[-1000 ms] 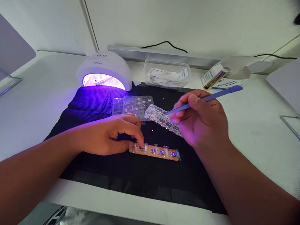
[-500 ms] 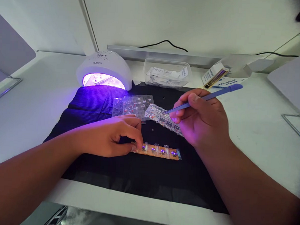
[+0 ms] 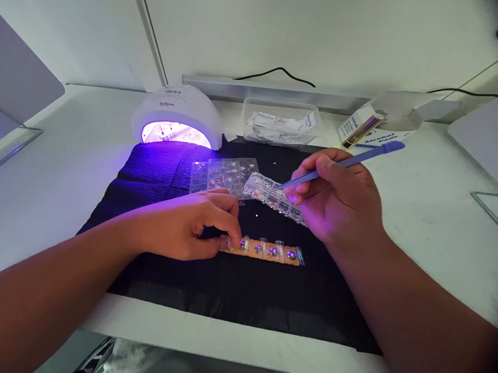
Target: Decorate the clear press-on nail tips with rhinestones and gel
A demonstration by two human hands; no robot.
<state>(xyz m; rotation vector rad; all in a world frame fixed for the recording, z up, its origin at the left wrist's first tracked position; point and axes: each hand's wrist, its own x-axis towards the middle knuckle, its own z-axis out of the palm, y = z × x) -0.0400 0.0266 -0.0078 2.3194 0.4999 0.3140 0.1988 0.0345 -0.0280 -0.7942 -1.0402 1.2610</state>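
My left hand (image 3: 198, 223) is bent over the left end of an orange strip (image 3: 252, 247), its thumb at that end and its index finger on the strip. The strip carries a row of shiny round pieces and short clear nail tips, with a bluish band at its right end. In my right hand (image 3: 335, 193) is a slim blue pointed tool (image 3: 357, 158), gripped like a pen. The tool's tip is over a clear compartment case (image 3: 279, 201) holding small gems, though contact cannot be made out. My right hand hides the case's right end.
A white nail lamp (image 3: 178, 109) glows purple at the back left of the black mat (image 3: 244, 296). Clear sheets (image 3: 228, 174) with small decorations lie behind my left hand. A plastic tub (image 3: 280, 135) of alcohol pads and an opened alcohol pad box (image 3: 383, 129) stand at the back.
The whole view has shifted slightly, so everything sits a little further right. My left index finger has slid a bit along the strip, away from the thumb. My right hand keeps its hold.
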